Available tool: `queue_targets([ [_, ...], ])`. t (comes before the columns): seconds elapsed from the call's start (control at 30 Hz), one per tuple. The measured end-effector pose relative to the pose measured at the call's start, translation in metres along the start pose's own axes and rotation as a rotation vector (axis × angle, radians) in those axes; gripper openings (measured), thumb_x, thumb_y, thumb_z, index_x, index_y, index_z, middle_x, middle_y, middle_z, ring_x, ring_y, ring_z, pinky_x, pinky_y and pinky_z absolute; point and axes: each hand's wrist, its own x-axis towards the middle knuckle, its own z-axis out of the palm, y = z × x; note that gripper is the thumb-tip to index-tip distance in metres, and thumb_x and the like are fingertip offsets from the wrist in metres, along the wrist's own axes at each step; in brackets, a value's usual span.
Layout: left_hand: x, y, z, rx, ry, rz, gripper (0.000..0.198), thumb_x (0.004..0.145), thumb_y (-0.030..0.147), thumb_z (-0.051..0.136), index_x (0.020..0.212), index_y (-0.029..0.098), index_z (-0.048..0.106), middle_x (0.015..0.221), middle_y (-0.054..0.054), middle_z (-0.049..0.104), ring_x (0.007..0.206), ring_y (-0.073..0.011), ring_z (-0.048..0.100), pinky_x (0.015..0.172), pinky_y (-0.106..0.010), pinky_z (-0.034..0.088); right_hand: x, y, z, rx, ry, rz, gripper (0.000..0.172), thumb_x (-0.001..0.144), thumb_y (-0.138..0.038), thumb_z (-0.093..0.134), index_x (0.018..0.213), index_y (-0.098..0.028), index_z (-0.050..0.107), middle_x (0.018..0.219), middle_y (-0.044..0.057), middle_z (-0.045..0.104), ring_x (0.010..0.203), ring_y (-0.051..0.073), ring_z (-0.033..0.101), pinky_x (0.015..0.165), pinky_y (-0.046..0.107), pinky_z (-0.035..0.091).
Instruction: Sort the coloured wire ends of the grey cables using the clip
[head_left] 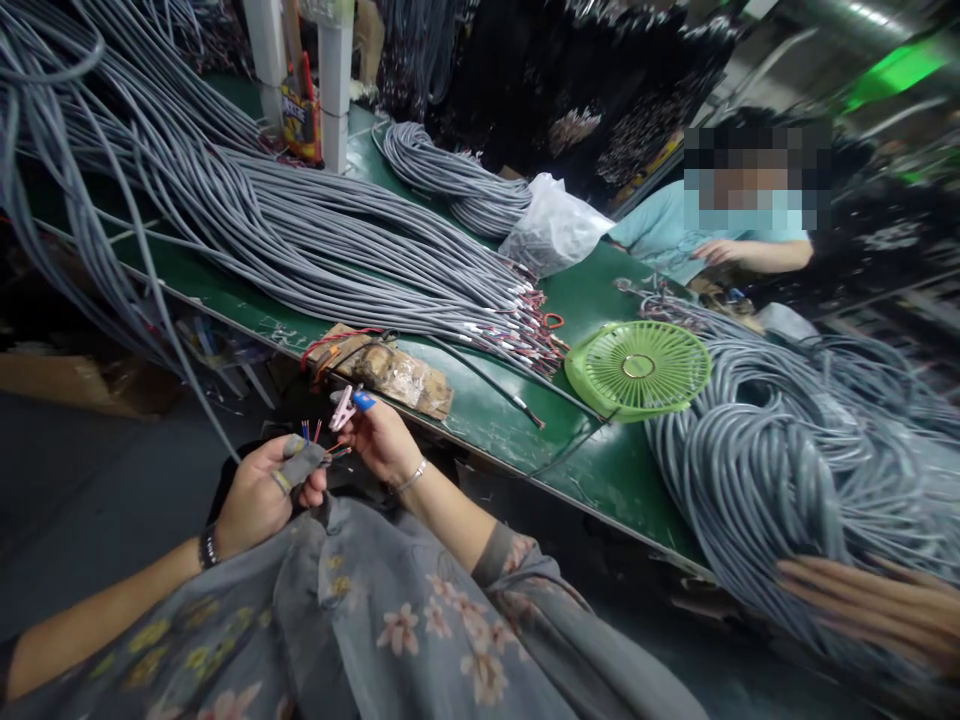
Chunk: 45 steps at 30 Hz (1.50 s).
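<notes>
My left hand (pixel 259 492), with grey-yellow covers on its fingers, is closed on the end of a grey cable (pixel 196 378). Thin coloured wires (pixel 311 432) fan out from its fingertips, blue, red and green among them. Just to the right, my right hand (pixel 381 442) pinches a small pink clip-like tool (pixel 343 408) above the wires. Blue tape wraps a digit of that hand. Whether the tool touches a wire cannot be made out. Both hands are in front of my body, below the table edge.
Long bundles of grey cable (pixel 315 225) cover the green table (pixel 559 440). A taped wooden block (pixel 397 375) sits at its near edge, a green fan (pixel 637 368) farther right. Coiled cables (pixel 780 450) lie beside another person's hand (pixel 862 605). A person in teal (pixel 660 235) sits opposite.
</notes>
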Motion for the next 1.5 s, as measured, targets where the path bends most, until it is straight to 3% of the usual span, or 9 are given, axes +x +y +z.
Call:
queue_targets([
  [0.23,0.001,0.003,0.008,0.006,0.039,0.033,0.031,0.050,0.035,0.088,0.059,0.017,0.064,0.047,0.002,0.064,0.038,-0.0089,0.055,0.040,-0.018,0.040,0.001,0.013,-0.012,-0.259,0.087,-0.341,0.055,0.072,-0.074,0.069,0.067,-0.020,0.064,0.059,-0.002,0.056,0.058,0.013,0.049,0.061,0.026,0.044],
  [0.43,0.005,-0.001,0.011,0.035,0.035,0.048,0.035,0.053,0.039,0.086,0.061,0.017,0.061,0.049,0.003,0.064,0.039,-0.0083,0.054,0.040,-0.018,0.040,0.006,0.008,-0.001,-0.016,-0.019,-0.002,0.052,0.078,-0.070,0.068,0.081,-0.018,0.070,0.068,0.001,0.064,0.060,0.013,0.056,0.058,0.026,0.047],
  [0.67,0.008,-0.006,0.009,0.070,0.064,0.015,0.038,0.050,0.043,0.086,0.059,0.016,0.061,0.047,0.003,0.063,0.037,-0.0079,0.054,0.038,-0.017,0.039,0.010,0.010,0.006,0.156,0.072,-0.047,0.041,0.076,-0.056,0.079,0.075,-0.017,0.068,0.065,-0.001,0.064,0.059,0.011,0.056,0.056,0.022,0.047],
  [0.87,0.009,-0.014,0.003,0.094,0.041,0.028,0.037,0.053,0.044,0.085,0.060,0.017,0.062,0.049,0.003,0.064,0.038,-0.0083,0.054,0.039,-0.017,0.039,0.007,0.012,0.003,0.149,0.052,0.024,0.045,0.082,-0.061,0.071,0.079,-0.017,0.067,0.071,0.002,0.066,0.062,0.013,0.057,0.055,0.023,0.046],
  [1.03,0.009,-0.016,-0.006,0.146,0.003,0.052,0.035,0.056,0.044,0.084,0.060,0.017,0.062,0.050,0.002,0.065,0.039,-0.0094,0.055,0.041,-0.018,0.041,-0.001,0.012,-0.011,0.024,-0.097,0.109,0.053,0.081,-0.069,0.067,0.082,-0.015,0.066,0.075,0.004,0.066,0.062,0.011,0.055,0.058,0.023,0.048],
  [1.27,0.011,-0.016,-0.015,0.379,-0.126,0.050,0.027,0.061,0.044,0.075,0.059,0.020,0.063,0.052,0.000,0.067,0.045,-0.0132,0.058,0.046,-0.022,0.045,-0.009,0.016,-0.022,-0.314,-0.188,0.055,0.052,0.051,-0.051,0.093,0.074,-0.016,0.062,0.066,-0.004,0.063,0.059,0.010,0.055,0.063,0.025,0.047],
  [1.5,0.017,-0.016,-0.013,0.633,-0.325,-0.054,0.009,0.059,0.028,0.065,0.055,0.021,0.064,0.049,0.000,0.065,0.046,-0.0157,0.057,0.048,-0.025,0.044,-0.015,0.013,-0.018,-0.542,-0.337,-0.087,0.044,0.063,-0.053,0.086,0.076,-0.017,0.064,0.069,-0.003,0.061,0.064,0.012,0.054,0.066,0.026,0.047],
])
